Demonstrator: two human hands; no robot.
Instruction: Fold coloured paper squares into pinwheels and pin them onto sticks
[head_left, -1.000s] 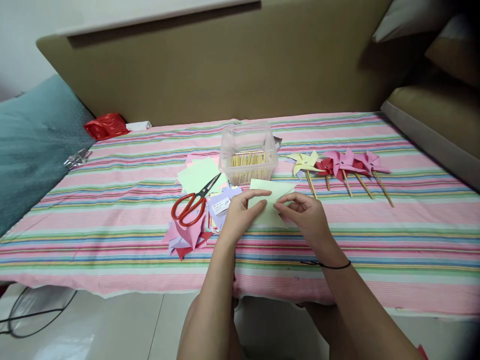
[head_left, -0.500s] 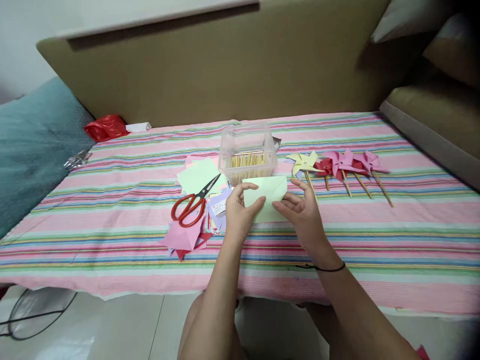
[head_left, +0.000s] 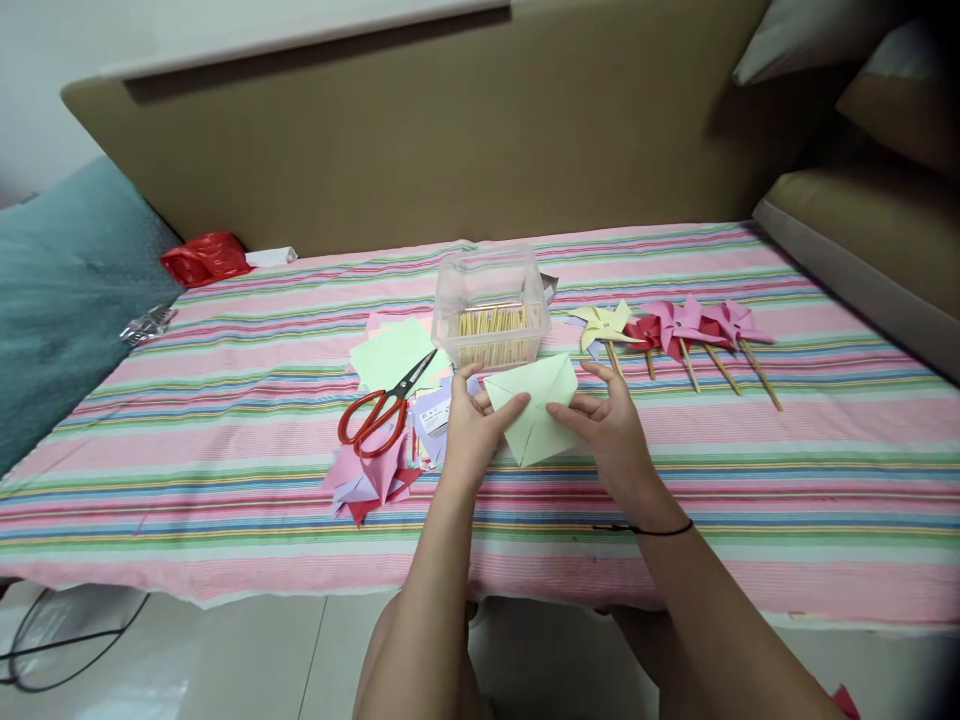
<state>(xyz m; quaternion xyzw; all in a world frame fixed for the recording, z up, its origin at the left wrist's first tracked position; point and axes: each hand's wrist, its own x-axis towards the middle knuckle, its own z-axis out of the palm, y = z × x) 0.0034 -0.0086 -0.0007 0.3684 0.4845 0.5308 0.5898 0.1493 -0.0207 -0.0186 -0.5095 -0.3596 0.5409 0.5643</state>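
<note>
A pale green sheet of paper [head_left: 534, 425] with diagonal creases is held up between my two hands, just in front of the clear plastic box. My left hand [head_left: 475, 425] grips its left side, thumb on the near face. On the opposite side my right hand [head_left: 604, 415] pinches the paper, thumb on the face and fingers behind, partly hidden. Red-handled scissors [head_left: 386, 405] lie to the left of my left hand, on top of green sheets [head_left: 397, 350] and a pile of pink, purple and red paper pieces [head_left: 371, 475].
The clear box [head_left: 491, 345] holds many thin wooden sticks [head_left: 493, 325]. Several paper pinwheels on sticks, including a yellow pinwheel [head_left: 604, 322], lie to the right. A red plastic bag [head_left: 206, 260] sits far left on the striped cloth [head_left: 262, 420], near a teal cushion [head_left: 71, 300].
The green paper has turned between my hands, so a corner now points down and its creases show. My left fingers have shifted on its edge. The camera view has moved slightly.
</note>
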